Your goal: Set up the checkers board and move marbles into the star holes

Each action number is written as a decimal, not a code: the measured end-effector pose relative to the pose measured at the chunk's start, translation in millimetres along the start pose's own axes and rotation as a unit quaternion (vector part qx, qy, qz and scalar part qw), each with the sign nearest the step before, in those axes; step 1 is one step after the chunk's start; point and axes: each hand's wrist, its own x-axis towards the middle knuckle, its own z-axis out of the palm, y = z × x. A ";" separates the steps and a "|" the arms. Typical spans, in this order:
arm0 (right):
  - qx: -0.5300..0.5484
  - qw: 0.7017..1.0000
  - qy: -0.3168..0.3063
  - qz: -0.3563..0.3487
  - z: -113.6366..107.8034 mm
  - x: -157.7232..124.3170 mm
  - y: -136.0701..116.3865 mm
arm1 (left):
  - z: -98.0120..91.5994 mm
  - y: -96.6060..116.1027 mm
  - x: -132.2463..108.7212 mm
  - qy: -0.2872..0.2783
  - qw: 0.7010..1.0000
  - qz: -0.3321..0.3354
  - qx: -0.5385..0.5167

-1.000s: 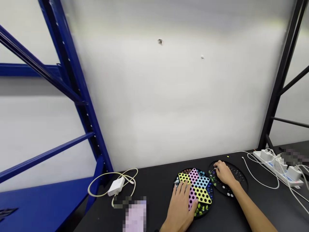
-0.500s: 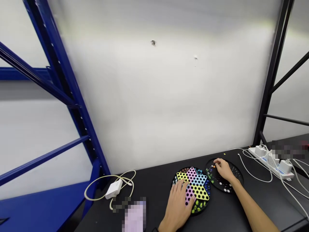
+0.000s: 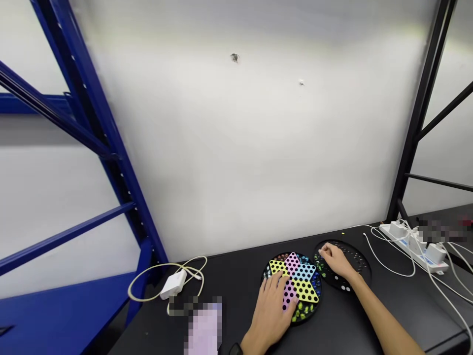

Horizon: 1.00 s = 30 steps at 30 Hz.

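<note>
My left hand [image 3: 271, 308] lies open with fingers outstretched over the lower left of a round Chinese checkers board [image 3: 306, 292]. The board has a black rim and a yellow, pink and blue star full of holes. Coloured marbles [image 3: 303, 311] sit in the pockets around the star, green ones at the front and blue at the right. My right hand [image 3: 334, 259] is over the left part of a round black tray [image 3: 361, 266] beside the board. Its fingertips are pinched together; whatever is between them is hidden. A few green marbles and some white discs show in the tray.
A white power strip [image 3: 417, 251] with plugged chargers and loose white cables lies at the right. A white adapter [image 3: 173, 285] with a coiled cable and a blurred pale purple object [image 3: 203, 329] are at the left. A white wall stands behind the black table [image 3: 236, 281].
My right hand has shifted slightly left across the tray, and its fingers have drawn closer together. My left hand stays on the board. The whole view has shifted a little.
</note>
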 end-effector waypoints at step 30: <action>-0.355 0.933 -0.031 -0.058 20.7 -32.0 -44.6 | -9.6 6.7 1.7 -0.011 1.000 -0.011 -0.025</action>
